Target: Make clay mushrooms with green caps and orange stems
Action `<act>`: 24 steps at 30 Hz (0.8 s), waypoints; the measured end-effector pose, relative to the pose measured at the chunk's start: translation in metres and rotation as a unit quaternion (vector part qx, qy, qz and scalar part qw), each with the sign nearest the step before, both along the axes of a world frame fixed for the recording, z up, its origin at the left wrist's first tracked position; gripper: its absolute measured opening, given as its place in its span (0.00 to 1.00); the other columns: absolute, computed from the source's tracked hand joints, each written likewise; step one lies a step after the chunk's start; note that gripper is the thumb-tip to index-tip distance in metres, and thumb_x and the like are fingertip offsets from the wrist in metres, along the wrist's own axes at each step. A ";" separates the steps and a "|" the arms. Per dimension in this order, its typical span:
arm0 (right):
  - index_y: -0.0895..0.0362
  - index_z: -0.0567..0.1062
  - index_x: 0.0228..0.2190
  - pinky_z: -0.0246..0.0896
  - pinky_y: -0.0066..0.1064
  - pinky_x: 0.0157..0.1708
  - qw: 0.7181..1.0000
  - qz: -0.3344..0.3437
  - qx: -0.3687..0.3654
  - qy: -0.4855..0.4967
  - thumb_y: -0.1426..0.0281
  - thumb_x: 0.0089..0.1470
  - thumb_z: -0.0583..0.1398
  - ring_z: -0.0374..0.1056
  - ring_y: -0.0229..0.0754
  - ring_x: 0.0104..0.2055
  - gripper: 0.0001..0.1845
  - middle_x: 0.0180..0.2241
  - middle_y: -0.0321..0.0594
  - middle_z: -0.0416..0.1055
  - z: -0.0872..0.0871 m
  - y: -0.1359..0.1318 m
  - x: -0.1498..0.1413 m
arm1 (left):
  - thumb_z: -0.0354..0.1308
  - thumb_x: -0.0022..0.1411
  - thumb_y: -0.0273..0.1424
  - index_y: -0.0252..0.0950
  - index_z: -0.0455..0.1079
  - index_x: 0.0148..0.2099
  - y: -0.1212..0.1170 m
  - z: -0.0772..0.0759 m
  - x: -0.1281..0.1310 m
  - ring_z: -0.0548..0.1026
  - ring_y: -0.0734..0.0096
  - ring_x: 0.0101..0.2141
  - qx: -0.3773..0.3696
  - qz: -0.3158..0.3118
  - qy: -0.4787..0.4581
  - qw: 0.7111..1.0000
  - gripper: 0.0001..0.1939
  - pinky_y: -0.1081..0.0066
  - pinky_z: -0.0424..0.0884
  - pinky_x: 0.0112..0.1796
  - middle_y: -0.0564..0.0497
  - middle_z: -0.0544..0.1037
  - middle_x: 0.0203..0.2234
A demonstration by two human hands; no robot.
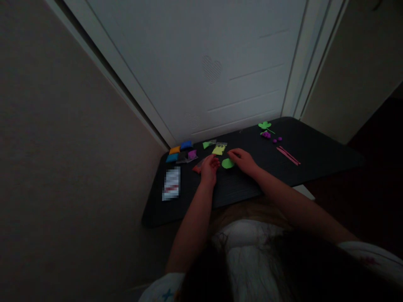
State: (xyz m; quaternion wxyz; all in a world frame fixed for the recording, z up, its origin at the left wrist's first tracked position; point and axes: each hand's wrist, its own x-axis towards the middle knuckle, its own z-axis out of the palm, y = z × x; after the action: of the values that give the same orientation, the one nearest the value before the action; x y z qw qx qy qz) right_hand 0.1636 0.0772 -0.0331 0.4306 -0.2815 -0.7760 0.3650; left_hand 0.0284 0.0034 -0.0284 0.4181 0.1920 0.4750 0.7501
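A flat bright green disc [228,163], which looks like modelling clay, lies on the dark table between my hands. My right hand [244,160] is at the disc's right edge, fingers bent together in a pinch; whatever they hold, if anything, is too small to make out. To the left, my left hand [209,170] is turned partly palm up with loosely curled fingers, and nothing shows in it. A clear packet with red clay [197,167] lies beside and partly behind that hand. Just beyond the disc sits a packet of yellow clay [218,149].
Several clay packets, including an orange one [174,150] and a blue one [186,144], lie at the back left. Nearer is a blurred white packet [171,183]. A green flower shape [265,125], purple balls [266,135] and pink sticks [288,155] lie right. A white door [239,96] stands behind.
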 end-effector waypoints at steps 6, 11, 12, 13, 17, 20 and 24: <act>0.57 0.73 0.32 0.57 0.31 0.38 0.994 -0.037 -0.081 0.064 0.60 0.51 0.51 0.65 0.39 0.36 0.16 0.32 0.38 0.70 0.002 0.006 0.002 | 0.57 0.45 0.34 0.33 0.69 0.31 0.000 -0.001 0.000 0.69 0.79 0.20 0.019 0.038 0.023 0.999 0.10 0.76 0.61 0.24 0.54 0.70 0.19; 0.58 0.72 0.32 0.58 0.29 0.30 0.978 -0.081 -0.157 0.113 0.59 0.50 0.49 0.64 0.38 0.32 0.18 0.30 0.39 0.69 0.002 0.013 0.004 | 0.57 0.44 0.35 0.33 0.70 0.30 0.001 0.000 -0.001 0.68 0.80 0.20 0.025 0.062 0.020 0.998 0.11 0.76 0.61 0.23 0.54 0.69 0.18; 0.58 0.72 0.32 0.58 0.29 0.29 0.974 -0.086 -0.169 0.120 0.58 0.49 0.49 0.65 0.38 0.32 0.19 0.30 0.40 0.69 0.002 0.014 0.004 | 0.57 0.44 0.35 0.33 0.70 0.30 0.001 0.000 -0.002 0.68 0.80 0.19 0.026 0.064 0.020 0.997 0.11 0.76 0.61 0.23 0.54 0.69 0.18; 0.59 0.71 0.32 0.58 0.29 0.29 0.972 -0.090 -0.179 0.126 0.58 0.49 0.49 0.65 0.38 0.31 0.19 0.30 0.40 0.69 0.002 0.014 0.004 | 0.57 0.44 0.35 0.33 0.70 0.30 0.001 0.000 -0.002 0.68 0.80 0.19 0.026 0.065 0.019 0.997 0.11 0.76 0.61 0.23 0.54 0.69 0.18; 0.59 0.71 0.31 0.58 0.30 0.28 0.966 -0.091 -0.200 0.138 0.57 0.48 0.50 0.65 0.38 0.31 0.19 0.30 0.41 0.70 0.001 0.015 0.004 | 0.57 0.44 0.35 0.33 0.70 0.29 0.001 -0.001 -0.002 0.68 0.79 0.20 0.028 0.065 0.016 0.997 0.11 0.76 0.61 0.24 0.54 0.69 0.18; 0.59 0.71 0.31 0.59 0.31 0.30 0.967 -0.083 -0.197 0.136 0.58 0.48 0.51 0.65 0.39 0.32 0.18 0.31 0.41 0.70 0.002 0.015 0.004 | 0.57 0.44 0.35 0.33 0.70 0.29 0.001 -0.001 -0.002 0.68 0.79 0.20 0.027 0.064 0.016 0.997 0.11 0.76 0.61 0.23 0.54 0.69 0.18; 0.58 0.72 0.32 0.59 0.32 0.35 0.979 -0.032 -0.172 0.108 0.60 0.47 0.54 0.66 0.39 0.35 0.16 0.33 0.40 0.70 0.005 0.010 0.003 | 0.57 0.44 0.35 0.33 0.70 0.29 0.002 -0.001 -0.002 0.68 0.79 0.19 0.027 0.061 0.016 0.998 0.10 0.76 0.61 0.23 0.54 0.69 0.18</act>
State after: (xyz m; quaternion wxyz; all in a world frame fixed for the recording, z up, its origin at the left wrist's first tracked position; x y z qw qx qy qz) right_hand 0.1669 0.0871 -0.0283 0.4687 -0.3349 -0.6407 0.5076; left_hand 0.0263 0.0049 -0.0296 0.3584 0.1860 0.4718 0.7838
